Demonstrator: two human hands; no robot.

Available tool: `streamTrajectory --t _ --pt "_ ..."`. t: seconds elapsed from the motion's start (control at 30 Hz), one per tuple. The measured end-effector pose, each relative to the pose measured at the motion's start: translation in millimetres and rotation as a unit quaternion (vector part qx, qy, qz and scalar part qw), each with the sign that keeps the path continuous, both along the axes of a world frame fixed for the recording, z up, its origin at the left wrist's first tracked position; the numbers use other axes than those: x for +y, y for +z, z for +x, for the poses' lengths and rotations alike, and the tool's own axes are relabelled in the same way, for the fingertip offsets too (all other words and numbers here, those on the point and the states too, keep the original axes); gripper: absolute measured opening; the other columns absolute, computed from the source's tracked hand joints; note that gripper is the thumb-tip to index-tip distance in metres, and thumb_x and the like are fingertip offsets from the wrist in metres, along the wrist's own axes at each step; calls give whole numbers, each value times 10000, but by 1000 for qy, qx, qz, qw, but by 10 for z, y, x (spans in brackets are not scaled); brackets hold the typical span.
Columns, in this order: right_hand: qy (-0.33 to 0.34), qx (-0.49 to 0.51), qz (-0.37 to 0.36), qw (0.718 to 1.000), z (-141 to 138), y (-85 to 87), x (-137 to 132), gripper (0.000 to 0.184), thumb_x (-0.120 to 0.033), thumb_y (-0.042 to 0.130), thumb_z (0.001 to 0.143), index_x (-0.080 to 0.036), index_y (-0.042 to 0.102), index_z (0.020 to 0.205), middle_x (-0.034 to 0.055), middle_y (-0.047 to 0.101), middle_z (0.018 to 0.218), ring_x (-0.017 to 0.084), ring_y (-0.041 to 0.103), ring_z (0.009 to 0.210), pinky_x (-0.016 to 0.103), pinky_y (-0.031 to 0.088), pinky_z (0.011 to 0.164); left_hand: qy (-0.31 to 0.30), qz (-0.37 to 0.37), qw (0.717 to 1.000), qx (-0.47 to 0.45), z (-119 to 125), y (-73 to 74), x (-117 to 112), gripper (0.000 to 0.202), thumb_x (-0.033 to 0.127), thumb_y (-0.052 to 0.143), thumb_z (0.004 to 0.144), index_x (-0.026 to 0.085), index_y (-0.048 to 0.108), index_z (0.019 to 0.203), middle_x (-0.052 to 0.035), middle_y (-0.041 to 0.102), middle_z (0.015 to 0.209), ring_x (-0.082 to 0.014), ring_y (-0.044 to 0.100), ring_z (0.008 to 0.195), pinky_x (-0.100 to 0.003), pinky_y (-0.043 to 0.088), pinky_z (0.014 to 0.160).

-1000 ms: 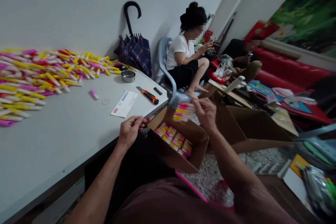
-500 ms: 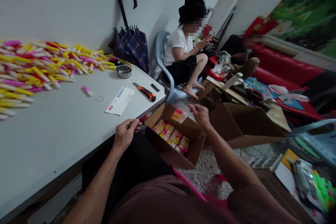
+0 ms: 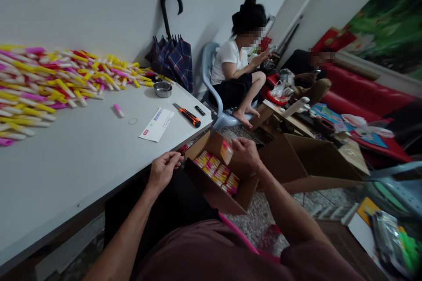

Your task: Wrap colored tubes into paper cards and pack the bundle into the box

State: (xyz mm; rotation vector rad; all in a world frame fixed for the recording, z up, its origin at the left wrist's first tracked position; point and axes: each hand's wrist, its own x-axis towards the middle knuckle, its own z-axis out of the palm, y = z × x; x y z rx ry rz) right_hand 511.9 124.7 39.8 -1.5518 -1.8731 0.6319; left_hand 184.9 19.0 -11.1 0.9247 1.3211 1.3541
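Both hands are busy above an open cardboard carton (image 3: 206, 189). Seen from the head camera, the right hand (image 3: 245, 156) is closed on a small pink-and-yellow pack (image 3: 226, 151), which it holds tilted just over the carton's open top. Rows of similar packs (image 3: 214, 172) lie inside. The left hand (image 3: 161, 171) stays beside the carton near the table edge, its fingers (image 3: 173, 160) pinched around a small red bit (image 3: 182, 149), too small to make out. On the grey table (image 3: 66, 175) to the left are a heap of pink, yellow and white tubes (image 3: 49, 83), one loose pink tube (image 3: 118, 110), a rubber band (image 3: 132, 121), a white envelope (image 3: 157, 124), an orange utility knife (image 3: 187, 117) and a steel bowl (image 3: 162, 89). Beyond the table sits a person in a white T-shirt (image 3: 229, 57).
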Motion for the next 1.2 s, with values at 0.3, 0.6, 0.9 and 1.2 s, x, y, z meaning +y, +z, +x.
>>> streamTrajectory --t 0.3,0.6,0.9,1.2 --pt "166 153 -68 972 -331 1239 -294 379 -515 702 900 -170 744 748 50 721 713 165 624 658 297 498 687 -107 113 987 32 194 629 346 699 382 933 630 202 676 1254 -115 689 1294 -241 646 1163 -354 516 987" --pt "209 352 -222 885 -1053 978 -463 386 -550 753 844 -172 699 786 44 707 711 164 646 622 291 545 620 -186 31 975 -119 98 746 -34 322 464 839 752 172 759 862 -48 765 815 -182 695 719 -305 565 699" --pt "256 321 -389 825 -1388 32 -814 340 -472 815 796 -166 763 934 33 733 855 155 667 748 272 547 708 37 -25 974 -221 120 160 -597 379 462 893 675 167 736 853 -22 760 785 -169 691 680 -312 576 689" --pt "283 298 -439 799 -1470 -217 -1076 259 -404 827 774 -163 801 866 16 721 769 144 609 661 280 477 654 -52 -100 967 -230 -60 -198 -1096 428 386 889 713 158 779 1057 -118 785 1031 -198 735 838 -325 598 783"
